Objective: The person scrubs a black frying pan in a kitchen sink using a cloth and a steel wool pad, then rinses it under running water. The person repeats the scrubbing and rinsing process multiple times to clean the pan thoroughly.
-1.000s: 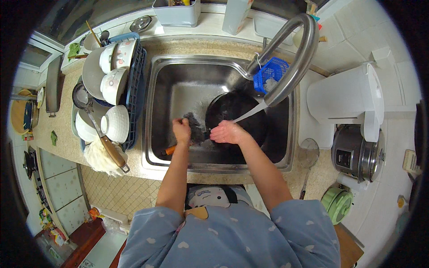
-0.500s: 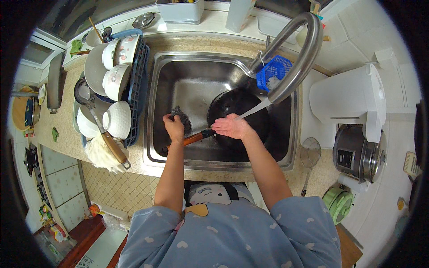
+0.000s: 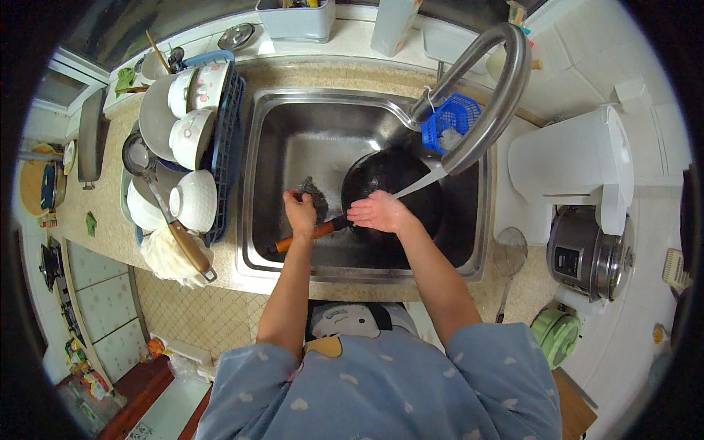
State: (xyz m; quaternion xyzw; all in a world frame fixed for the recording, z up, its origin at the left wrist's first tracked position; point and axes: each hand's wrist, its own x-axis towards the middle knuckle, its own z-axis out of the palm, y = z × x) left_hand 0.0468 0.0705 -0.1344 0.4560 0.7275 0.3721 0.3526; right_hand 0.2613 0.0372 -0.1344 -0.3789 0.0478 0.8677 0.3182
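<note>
My left hand (image 3: 300, 214) is closed on a dark grey steel wool scourer (image 3: 314, 196), above the left part of the steel sink (image 3: 255, 158). Below that hand lies the wooden handle (image 3: 323, 229) of a black frying pan (image 3: 396, 180), which sits in the right part of the sink. Palm up and fingers stretched, my right hand (image 3: 381, 211) is over the pan's near left side, holding nothing. From the curved faucet (image 3: 469, 150) a stream of water (image 3: 422, 183) runs to the right hand's edge.
At the left stands a blue dish rack (image 3: 229, 147) with several bowls, a ladle (image 3: 161, 194) and a cloth (image 3: 172, 257). A blue basket (image 3: 453, 117) hangs by the faucet. Right of the sink are a strainer (image 3: 510, 253), a white bin (image 3: 565, 158) and a rice cooker (image 3: 576, 253).
My left hand has moved a little to the right with the steel wool scourer, along the pan's handle. The right hand stays almost in place, its palm still turned up.
</note>
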